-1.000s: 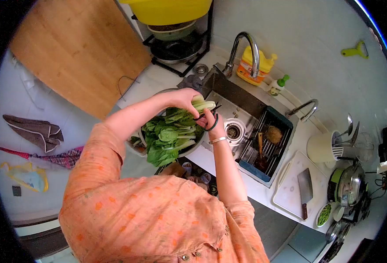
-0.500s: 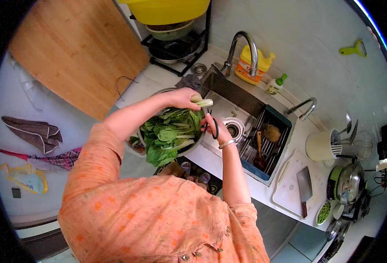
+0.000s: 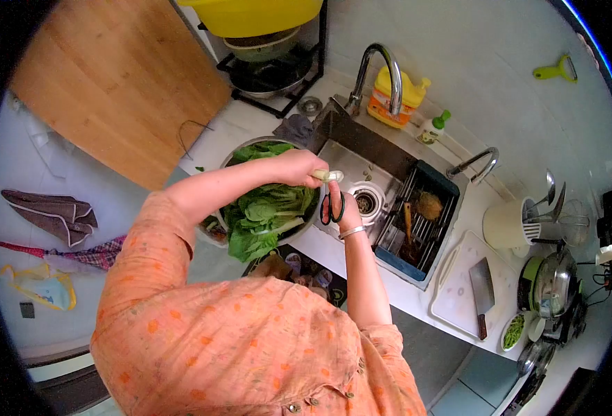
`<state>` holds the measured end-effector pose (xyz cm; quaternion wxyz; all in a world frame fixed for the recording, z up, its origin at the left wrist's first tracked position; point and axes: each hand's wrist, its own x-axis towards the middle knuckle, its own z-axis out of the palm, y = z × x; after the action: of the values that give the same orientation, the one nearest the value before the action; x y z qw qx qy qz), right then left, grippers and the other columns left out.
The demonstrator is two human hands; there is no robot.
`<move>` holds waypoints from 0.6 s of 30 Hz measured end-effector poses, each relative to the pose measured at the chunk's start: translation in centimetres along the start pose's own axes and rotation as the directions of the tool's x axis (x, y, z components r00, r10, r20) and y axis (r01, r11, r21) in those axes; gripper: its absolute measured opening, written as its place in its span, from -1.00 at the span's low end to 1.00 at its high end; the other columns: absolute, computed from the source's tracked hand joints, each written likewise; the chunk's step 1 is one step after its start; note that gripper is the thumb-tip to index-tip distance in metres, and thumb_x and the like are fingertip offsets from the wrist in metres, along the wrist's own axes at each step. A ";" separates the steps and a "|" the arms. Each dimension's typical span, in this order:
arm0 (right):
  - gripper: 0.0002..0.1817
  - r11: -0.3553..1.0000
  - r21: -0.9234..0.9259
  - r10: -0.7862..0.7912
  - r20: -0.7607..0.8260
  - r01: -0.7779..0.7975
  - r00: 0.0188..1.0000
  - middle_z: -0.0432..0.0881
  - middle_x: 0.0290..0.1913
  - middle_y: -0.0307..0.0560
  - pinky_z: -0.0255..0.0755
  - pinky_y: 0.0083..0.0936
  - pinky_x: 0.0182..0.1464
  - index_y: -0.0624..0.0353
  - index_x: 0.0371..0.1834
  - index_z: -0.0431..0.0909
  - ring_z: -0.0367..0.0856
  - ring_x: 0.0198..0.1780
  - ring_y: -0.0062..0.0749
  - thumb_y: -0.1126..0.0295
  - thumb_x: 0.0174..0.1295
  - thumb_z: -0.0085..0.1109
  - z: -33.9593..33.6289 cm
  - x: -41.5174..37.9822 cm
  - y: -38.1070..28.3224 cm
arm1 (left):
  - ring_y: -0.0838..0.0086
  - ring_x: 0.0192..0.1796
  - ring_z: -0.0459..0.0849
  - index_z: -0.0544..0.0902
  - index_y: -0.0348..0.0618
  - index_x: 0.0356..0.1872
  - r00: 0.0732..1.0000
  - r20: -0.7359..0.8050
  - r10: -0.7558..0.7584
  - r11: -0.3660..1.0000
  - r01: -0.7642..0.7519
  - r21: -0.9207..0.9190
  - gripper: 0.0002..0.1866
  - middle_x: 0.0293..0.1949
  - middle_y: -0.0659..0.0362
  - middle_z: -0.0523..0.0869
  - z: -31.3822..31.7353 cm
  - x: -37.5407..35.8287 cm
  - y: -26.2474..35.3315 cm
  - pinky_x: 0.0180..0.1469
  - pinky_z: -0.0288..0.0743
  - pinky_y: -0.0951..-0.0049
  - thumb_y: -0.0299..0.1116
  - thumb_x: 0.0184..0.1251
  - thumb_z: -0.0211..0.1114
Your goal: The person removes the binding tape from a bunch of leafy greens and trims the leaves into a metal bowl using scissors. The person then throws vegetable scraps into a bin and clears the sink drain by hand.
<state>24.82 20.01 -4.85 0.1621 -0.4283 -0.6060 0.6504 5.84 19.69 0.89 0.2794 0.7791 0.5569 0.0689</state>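
Observation:
My left hand (image 3: 300, 168) is closed round a leafy green's pale stalk (image 3: 328, 176), whose cut end points right over the sink's edge. Black-handled scissors (image 3: 338, 211) are in my right hand (image 3: 348, 217), with fingers through the loops; the blades are mostly hidden, right at the stalk's base. Beneath my left forearm, a metal bowl (image 3: 314, 215) is heaped with leafy greens (image 3: 264, 215).
The steel sink (image 3: 341, 163) has a drain (image 3: 367, 202) and a dark rack basket (image 3: 417, 218) with brushes. A tall faucet (image 3: 374, 59) arches over it. On the right, a cleaver (image 3: 482, 288) lies on a white cutting board (image 3: 458, 295). A large wooden board (image 3: 126, 83) stands left.
My left hand has lowered slightly, and the stalk end now meets the scissors in my right hand. More leaves show at the back of the bowl. The view has shifted slightly.

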 end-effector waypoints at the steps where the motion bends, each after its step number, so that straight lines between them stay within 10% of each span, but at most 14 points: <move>1: -0.29 0.999 -0.036 -0.006 -0.047 0.005 0.999 0.40 -0.77 -0.12 0.36 -0.49 -0.56 0.25 -0.66 0.42 0.41 -0.75 -0.38 -0.25 0.24 -0.26 0.0 -0.1 0.1 | 0.17 -0.38 0.60 0.55 -0.08 -0.30 0.999 0.030 0.025 0.998 -0.024 -0.054 -0.77 -0.45 0.06 0.62 -0.1 0.2 -0.2 -0.35 0.40 0.27 -0.26 0.02 0.28; 4: -0.38 0.906 0.422 0.116 -0.148 -0.043 0.982 0.35 -0.77 -0.18 0.21 -0.49 -0.68 0.23 -0.69 0.39 0.38 -0.76 -0.42 -0.14 0.24 -0.10 -0.9 0.6 2.2 | 0.21 -0.40 0.59 0.55 -0.12 -0.29 0.995 0.065 0.078 0.988 -0.068 -0.137 -0.77 -0.45 0.05 0.62 0.3 0.5 -0.2 -0.34 0.41 0.31 -0.29 0.02 0.30; 7: -0.29 0.887 0.446 0.137 0.003 -0.124 0.991 0.59 -0.57 0.03 0.33 -0.52 -0.54 0.26 -0.59 0.43 0.47 -0.68 -0.39 -0.24 0.25 -0.30 -2.2 0.5 3.2 | 0.24 -0.40 0.59 0.55 -0.16 -0.27 0.989 0.087 0.117 0.978 -0.100 -0.183 -0.76 -0.44 0.05 0.62 0.0 0.3 -0.4 -0.33 0.41 0.34 -0.31 0.03 0.31; 18: -0.26 0.995 0.100 -0.031 0.279 0.003 0.960 0.62 -0.25 -0.08 0.35 -0.57 -0.14 0.24 -0.28 0.55 0.54 -0.28 -0.46 -0.27 0.26 -0.38 -2.4 -0.3 1.9 | 0.32 -0.38 0.58 0.53 -0.24 -0.23 0.963 0.205 0.174 0.954 -0.114 -0.276 -0.70 -0.42 0.04 0.62 -0.3 0.3 0.3 -0.30 0.42 0.37 -0.29 0.05 0.31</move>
<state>27.43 20.94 -6.20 0.1013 -0.3184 -0.5937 0.7320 6.06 19.99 1.28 0.4361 0.7767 0.4486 0.0727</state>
